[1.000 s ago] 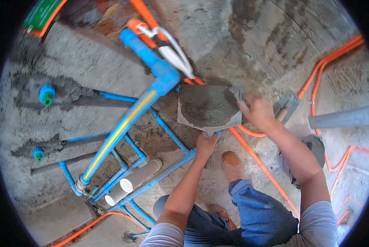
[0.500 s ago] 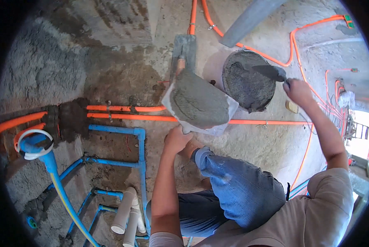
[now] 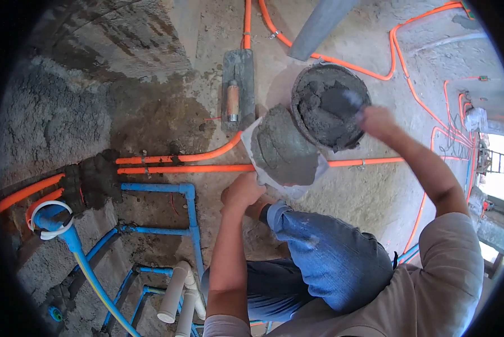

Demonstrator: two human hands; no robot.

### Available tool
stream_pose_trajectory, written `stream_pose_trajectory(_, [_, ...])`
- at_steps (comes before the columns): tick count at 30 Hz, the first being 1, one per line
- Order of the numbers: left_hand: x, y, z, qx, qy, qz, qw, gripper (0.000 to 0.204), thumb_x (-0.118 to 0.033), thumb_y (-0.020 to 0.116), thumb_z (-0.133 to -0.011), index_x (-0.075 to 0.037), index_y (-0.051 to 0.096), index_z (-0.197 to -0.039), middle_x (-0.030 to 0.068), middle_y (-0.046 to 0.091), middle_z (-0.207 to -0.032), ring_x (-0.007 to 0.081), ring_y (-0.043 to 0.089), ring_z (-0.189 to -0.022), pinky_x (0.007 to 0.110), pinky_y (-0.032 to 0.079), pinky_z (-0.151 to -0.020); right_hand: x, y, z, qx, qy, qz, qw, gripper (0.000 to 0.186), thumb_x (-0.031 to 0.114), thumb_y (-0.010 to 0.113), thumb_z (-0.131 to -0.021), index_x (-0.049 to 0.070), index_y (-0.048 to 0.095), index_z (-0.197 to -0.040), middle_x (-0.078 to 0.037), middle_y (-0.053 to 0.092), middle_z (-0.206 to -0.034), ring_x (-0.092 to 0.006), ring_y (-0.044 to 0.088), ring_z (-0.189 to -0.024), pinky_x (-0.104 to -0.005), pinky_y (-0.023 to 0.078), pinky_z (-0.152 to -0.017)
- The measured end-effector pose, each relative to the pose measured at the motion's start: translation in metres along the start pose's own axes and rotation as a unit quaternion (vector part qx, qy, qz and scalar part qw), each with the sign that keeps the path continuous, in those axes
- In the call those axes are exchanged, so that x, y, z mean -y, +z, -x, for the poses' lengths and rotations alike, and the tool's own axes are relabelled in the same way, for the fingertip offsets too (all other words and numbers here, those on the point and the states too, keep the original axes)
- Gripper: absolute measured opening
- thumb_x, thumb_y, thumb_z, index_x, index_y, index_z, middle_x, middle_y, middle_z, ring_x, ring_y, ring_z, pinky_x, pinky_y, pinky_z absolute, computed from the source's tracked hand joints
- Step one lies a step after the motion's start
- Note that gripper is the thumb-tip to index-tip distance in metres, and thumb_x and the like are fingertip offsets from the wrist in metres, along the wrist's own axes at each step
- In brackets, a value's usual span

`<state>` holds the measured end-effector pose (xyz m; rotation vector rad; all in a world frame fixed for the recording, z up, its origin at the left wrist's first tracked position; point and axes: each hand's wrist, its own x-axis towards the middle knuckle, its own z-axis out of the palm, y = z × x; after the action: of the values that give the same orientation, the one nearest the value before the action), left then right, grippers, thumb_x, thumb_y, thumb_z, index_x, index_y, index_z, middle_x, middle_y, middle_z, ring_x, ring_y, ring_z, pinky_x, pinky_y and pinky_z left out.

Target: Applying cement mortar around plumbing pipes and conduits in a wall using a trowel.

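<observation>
My left hand [image 3: 246,192] is closed on the near-left edge of a whitish mortar board [image 3: 290,190], a flat hawk-like sheet. Wet grey mortar [image 3: 285,149] is spread over it. The board is tilted, its far side against or just over the rim of a round bucket [image 3: 298,124] of mortar. Over that bucket, my right hand [image 3: 378,122] is wrapped round a trowel's handle, which the fingers mostly hide. The trowel's blade [image 3: 350,100] is blurred and lies in or on the bucket's mortar. Beyond the board, a flat plastering trowel [image 3: 229,62] with a wooden handle rests on the floor.
Orange conduits [image 3: 195,168] cross the floor below and beyond the board. Blue pipes [image 3: 192,210] and grey-white pipe stubs [image 3: 176,292] stand at the left, beside a blue hose [image 3: 97,281]. A grey plank-like piece [image 3: 322,31] reaches toward the bucket. My bent knee [image 3: 342,264] is close.
The board has turned and shifted toward the bucket, uncovering the plastering trowel's wooden handle. My right hand has moved left and nearer the mortar, with the trowel's blade swinging round.
</observation>
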<state>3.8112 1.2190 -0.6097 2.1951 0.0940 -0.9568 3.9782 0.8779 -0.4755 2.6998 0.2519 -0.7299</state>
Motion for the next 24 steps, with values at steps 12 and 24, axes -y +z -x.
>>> stream_pose_trajectory(12, [0.012, 0.004, -0.012, 0.001, 0.034, 0.016, 0.999, 0.036, -0.022, 0.064, -0.072, 0.001, 0.064, -0.099, 0.0252, 0.063, -0.098, 0.0398, 0.061, -0.094, 0.046, 0.049, -0.082, 0.077, 0.055, 0.037, 0.07, 0.134, -0.664, 0.733, 0.03, 0.027, 0.057, -0.088, 0.001, 0.058, -0.073, -0.004, 0.052, -0.059, -0.0117, 0.046, -0.045, -0.0287, 0.035, -0.04])
stream_pose_trajectory(24, [0.006, -0.002, -0.012, 0.036, 0.019, 0.014, 0.999, 0.038, -0.021, 0.066, -0.071, 0.0, 0.063, -0.103, 0.0254, 0.063, -0.1, 0.0402, 0.06, -0.097, 0.046, 0.048, -0.084, 0.025, 0.028, 0.045, -0.131, 0.042, -0.191, 0.972, 0.031, 0.038, 0.059, -0.086, 0.009, 0.066, -0.092, -0.017, 0.066, -0.082, -0.0347, 0.065, -0.075, -0.046, 0.051, -0.067])
